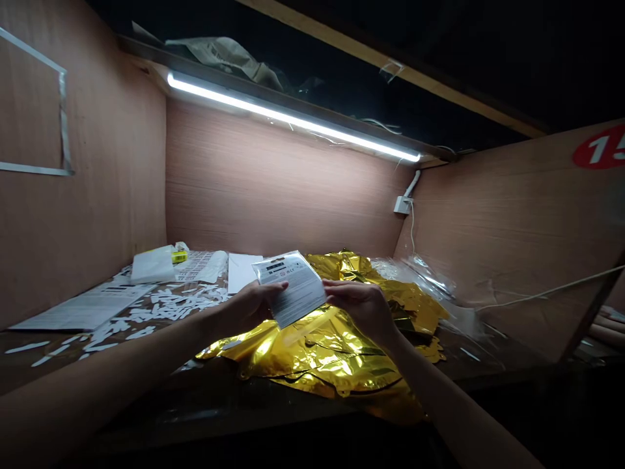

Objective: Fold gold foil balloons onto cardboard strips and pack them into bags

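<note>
While the flat, white, dark-printed packet (297, 296) is between two hands rather than set down, the work looks midway to judge by the layout: one packet is being handled, and plenty of loose material lies about it. With that packet as the clock's centre, a large white printed paper sheet (83, 309) lies at nine o'clock on the dark brown bench (12, 368). Narrow white paper slips (161, 306), scattered and apparently unsorted, come next on the same side, nearer in. The left hand (256, 301) clamps the packet's left edge, thumb on the printed face.

Held just over the bench, the packet is tilted, roughly square and smooth, with a hanging slot at the top, a dark heading, small symbols and fine text too small to read. Its glossy margin suggests a clear plastic sleeve; I cannot tell whether it is sealed. The right hand (359, 303) pinches the right edge, fingers together, thumb hidden. Shiny gold foil pieces (336, 358) lie in a loose, overlapping heap from two to six o'clock, seemingly still to be dealt with. Crumpled clear plastic film (437, 280) lies beyond at three o'clock.
</note>
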Action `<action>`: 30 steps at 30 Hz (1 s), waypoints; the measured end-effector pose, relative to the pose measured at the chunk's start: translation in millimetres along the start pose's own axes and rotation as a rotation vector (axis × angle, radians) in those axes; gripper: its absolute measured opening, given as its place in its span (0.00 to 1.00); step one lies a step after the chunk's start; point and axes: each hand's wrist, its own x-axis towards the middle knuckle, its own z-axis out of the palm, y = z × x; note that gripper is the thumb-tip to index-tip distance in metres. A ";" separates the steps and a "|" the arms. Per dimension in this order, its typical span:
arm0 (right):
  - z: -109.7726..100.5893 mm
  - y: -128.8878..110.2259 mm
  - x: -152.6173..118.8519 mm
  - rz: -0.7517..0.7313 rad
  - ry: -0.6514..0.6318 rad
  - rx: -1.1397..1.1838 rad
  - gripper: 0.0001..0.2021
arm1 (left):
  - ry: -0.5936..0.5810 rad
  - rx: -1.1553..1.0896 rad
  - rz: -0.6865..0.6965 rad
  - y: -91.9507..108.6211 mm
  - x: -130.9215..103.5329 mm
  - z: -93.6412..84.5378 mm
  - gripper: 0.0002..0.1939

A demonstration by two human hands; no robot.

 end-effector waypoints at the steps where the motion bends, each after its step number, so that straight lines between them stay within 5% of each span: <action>1: 2.8 4.0 -1.8 0.021 0.069 -0.014 0.09 | -0.006 -0.001 -0.035 0.0 1.0 -2.2 0.15; 3: 6.8 11.6 -6.4 0.036 0.161 -0.069 0.07 | -0.023 0.032 -0.101 -0.8 3.2 -7.1 0.15; 6: 6.8 18.4 -11.1 -0.004 0.136 -0.125 0.06 | -0.040 0.101 -0.108 -4.0 6.5 -13.9 0.12; 12: 6.7 3.5 -4.9 -0.169 -0.069 -0.401 0.11 | -0.075 0.141 -0.134 -10.2 7.6 -14.4 0.14; 16: 33.1 -18.5 -8.6 -0.347 -0.258 -0.508 0.05 | -0.110 0.148 -0.118 -17.0 7.3 -12.7 0.14; 19: 53.2 -26.3 -13.5 -0.332 -0.343 -0.475 0.02 | -0.111 0.159 -0.085 -21.9 8.2 -13.5 0.12; 24: 55.3 -20.6 -15.2 -0.202 -0.344 -0.387 0.02 | -0.070 0.122 -0.110 -24.3 6.2 -9.1 0.09; 30: 62.0 -16.5 -23.6 -0.374 -0.343 -0.448 0.12 | -0.105 0.040 -0.161 -27.1 7.6 -11.4 0.02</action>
